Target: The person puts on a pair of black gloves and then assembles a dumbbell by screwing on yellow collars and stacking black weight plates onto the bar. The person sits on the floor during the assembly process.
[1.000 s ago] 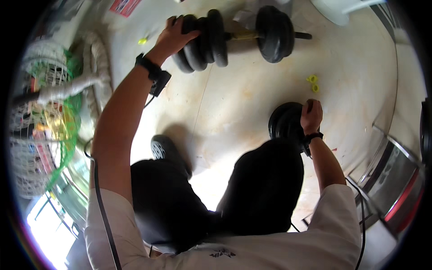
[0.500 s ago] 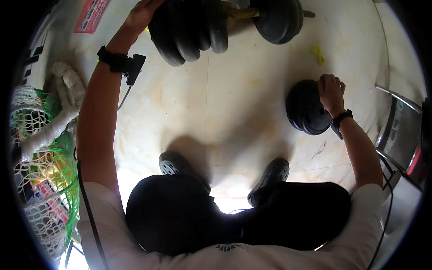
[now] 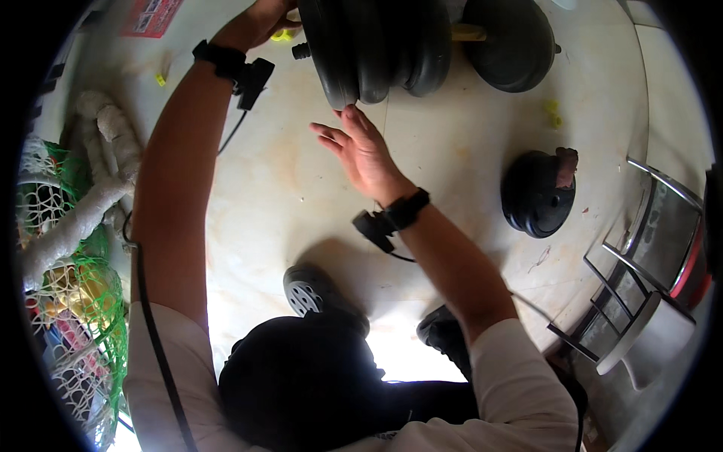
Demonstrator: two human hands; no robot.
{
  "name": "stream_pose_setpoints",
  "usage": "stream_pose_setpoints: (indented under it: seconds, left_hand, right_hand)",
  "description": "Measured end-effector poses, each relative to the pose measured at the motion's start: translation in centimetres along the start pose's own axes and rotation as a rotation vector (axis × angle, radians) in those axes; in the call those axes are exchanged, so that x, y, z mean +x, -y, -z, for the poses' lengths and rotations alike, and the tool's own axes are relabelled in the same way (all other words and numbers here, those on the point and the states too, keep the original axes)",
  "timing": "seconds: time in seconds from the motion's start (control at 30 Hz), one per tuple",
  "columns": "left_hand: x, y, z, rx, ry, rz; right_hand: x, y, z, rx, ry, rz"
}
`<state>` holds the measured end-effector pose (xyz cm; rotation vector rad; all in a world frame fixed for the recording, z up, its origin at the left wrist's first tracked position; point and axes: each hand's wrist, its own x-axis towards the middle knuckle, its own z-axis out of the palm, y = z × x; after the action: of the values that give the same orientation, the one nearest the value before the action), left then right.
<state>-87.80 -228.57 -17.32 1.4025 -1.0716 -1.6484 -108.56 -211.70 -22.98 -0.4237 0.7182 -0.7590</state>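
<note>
A black dumbbell (image 3: 324,53) lies across the top of the view. Several thick round plates are on its left part, and one more plate (image 3: 508,45) sits at the right end past a yellowish bar section (image 3: 468,32). My left hand (image 3: 260,24) is at the dumbbell's left end, against the outer plate; the top edge and the plate hide its fingers. Below the plates is my right hand (image 3: 369,154), open, fingers apart, a fingertip at the lower rim of a plate. A stack of black plates (image 3: 531,200) rests on the floor at right, with a crumpled brown cloth-like piece (image 3: 566,167) on it.
Yellow small pieces (image 3: 553,113) lie on the pale floor (image 3: 444,188). A net bag (image 3: 83,301) and wrapped tubes (image 3: 83,218) stand at left. Metal-framed chair parts (image 3: 655,256) and a white seat (image 3: 640,339) are at right. A red printed sheet (image 3: 153,16) lies top left.
My right hand has left the plate stack and come left to the dumbbell's plates; the brown piece now shows on the stack. In view, the dumbbell has shifted right.
</note>
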Motion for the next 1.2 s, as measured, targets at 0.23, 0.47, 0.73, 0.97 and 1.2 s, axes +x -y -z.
stream_pose_setpoints:
  seconds: [0.23,0.47,0.73,0.97,1.2]
  left_hand:
    - [0.4,3.5,2.2,-0.162,-0.041,-0.105]
    - [-1.6,4.5,1.6,-0.180,-0.124,-0.110]
    - [-6.2,10.0,7.4,-0.031,-0.093,-0.385]
    - [-15.2,11.4,4.7,-0.304,-0.283,-0.415]
    - [-23.4,12.7,-1.9,-0.586,-0.400,-0.129]
  right_hand:
    - [2.3,-1.4,-2.2,0.263,-0.056,0.124]
    - [0.9,-2.2,-2.8,0.189,-0.065,0.037]
    - [-0.5,-7.1,-5.3,0.234,0.020,-0.062]
    - [-2.1,-6.8,-3.9,0.339,0.099,-0.149]
    - [-4.2,-1.5,-1.2,-0.258,-0.173,-0.219]
